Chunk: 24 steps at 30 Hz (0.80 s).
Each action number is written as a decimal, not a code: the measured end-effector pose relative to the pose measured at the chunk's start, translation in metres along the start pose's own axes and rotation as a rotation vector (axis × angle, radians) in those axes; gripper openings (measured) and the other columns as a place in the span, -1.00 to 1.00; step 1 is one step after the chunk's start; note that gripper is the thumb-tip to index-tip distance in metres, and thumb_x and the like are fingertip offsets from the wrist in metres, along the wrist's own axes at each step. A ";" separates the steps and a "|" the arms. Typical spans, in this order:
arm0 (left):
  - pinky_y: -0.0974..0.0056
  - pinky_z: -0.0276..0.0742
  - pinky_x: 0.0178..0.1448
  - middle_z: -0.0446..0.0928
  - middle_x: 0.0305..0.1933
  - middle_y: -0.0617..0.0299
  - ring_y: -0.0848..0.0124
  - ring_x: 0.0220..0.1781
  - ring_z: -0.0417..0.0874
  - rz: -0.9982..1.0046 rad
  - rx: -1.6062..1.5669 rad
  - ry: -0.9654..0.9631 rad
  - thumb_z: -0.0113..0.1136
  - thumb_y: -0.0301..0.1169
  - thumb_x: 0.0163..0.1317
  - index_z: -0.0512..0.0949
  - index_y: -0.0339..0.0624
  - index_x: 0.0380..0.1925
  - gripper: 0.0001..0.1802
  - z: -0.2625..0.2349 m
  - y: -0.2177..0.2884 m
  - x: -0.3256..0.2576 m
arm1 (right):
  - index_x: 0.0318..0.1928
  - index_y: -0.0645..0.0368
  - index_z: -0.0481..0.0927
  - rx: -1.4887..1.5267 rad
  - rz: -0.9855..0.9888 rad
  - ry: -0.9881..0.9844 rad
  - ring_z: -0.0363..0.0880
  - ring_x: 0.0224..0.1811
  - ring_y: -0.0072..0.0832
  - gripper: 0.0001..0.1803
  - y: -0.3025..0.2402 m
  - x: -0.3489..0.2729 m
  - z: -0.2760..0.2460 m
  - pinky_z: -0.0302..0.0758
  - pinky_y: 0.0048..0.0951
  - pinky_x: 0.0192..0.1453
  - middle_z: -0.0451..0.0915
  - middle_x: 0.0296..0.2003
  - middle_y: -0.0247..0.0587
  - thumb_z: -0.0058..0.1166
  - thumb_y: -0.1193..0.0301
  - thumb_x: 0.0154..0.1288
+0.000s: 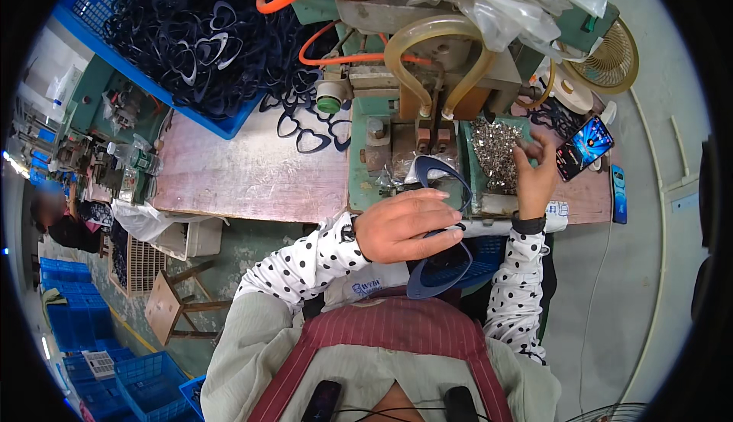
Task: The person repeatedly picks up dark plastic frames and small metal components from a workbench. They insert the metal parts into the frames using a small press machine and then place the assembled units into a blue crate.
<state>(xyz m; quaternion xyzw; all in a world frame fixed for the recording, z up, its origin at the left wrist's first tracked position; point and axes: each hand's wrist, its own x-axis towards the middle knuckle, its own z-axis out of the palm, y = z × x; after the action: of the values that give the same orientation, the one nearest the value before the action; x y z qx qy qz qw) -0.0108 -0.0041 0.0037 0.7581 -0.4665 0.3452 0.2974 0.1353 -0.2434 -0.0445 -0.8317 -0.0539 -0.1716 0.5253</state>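
My left hand (405, 225) is closed around a dark blue plastic spectacle frame (417, 289), held upright on end in front of the machine. One rim curves out above the fingers and the other below; the middle is hidden by the hand. My right hand (538, 171) is at the right edge of a heap of tiny shiny metal pieces (495, 155) in a green tray. Its thumb and fingertips are bent together over the heap; whether a piece is between them is too small to see. Between the hands and the machine body stand two copper-coloured blocks (424, 138) under yellowish hoses.
A blue crate (221, 126) at the far left brims with dark blue frames, and several lie loose beside it (309, 138). A lit phone (585, 148) and a blue phone-like object (618, 193) are at right. A blue basket (481, 258) sits below the table edge.
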 end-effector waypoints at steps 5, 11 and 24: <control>-0.08 0.55 0.20 0.56 0.01 -0.03 0.12 0.01 0.63 -0.016 0.021 -0.009 0.25 -0.59 0.12 0.59 -0.28 -0.03 -0.64 0.000 0.002 -0.002 | -0.06 0.14 0.61 -0.195 -0.015 -0.169 0.59 -0.03 -0.27 -0.65 0.025 -0.006 -0.013 0.43 -0.29 0.09 0.66 -0.09 -0.12 0.28 0.44 0.10; -0.11 0.51 0.25 0.55 0.03 -0.03 0.14 0.00 0.64 -0.040 0.078 0.014 0.24 -0.60 0.12 0.60 -0.26 -0.05 -0.66 0.006 0.007 -0.002 | -0.32 0.06 0.70 -0.595 -0.395 -0.170 0.40 0.13 -0.07 -0.79 0.030 -0.020 -0.003 0.30 -0.09 0.19 0.58 0.03 -0.19 0.35 0.36 -0.05; 0.23 0.41 0.12 0.50 -0.05 0.00 0.11 -0.01 0.53 -0.913 -0.258 0.280 0.25 -0.38 0.20 0.52 -0.28 -0.09 -0.69 0.055 0.039 -0.056 | -0.26 0.06 0.66 -0.235 -0.139 0.012 0.51 -0.14 -0.21 -0.87 0.033 -0.015 0.003 0.31 -0.22 0.06 0.62 -0.30 -0.20 0.16 0.32 0.26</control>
<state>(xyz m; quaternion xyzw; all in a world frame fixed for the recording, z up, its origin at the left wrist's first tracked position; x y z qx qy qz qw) -0.0513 -0.0338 -0.0677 0.7884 -0.0814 0.2179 0.5695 0.1312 -0.2539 -0.0792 -0.8807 -0.0877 -0.2174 0.4116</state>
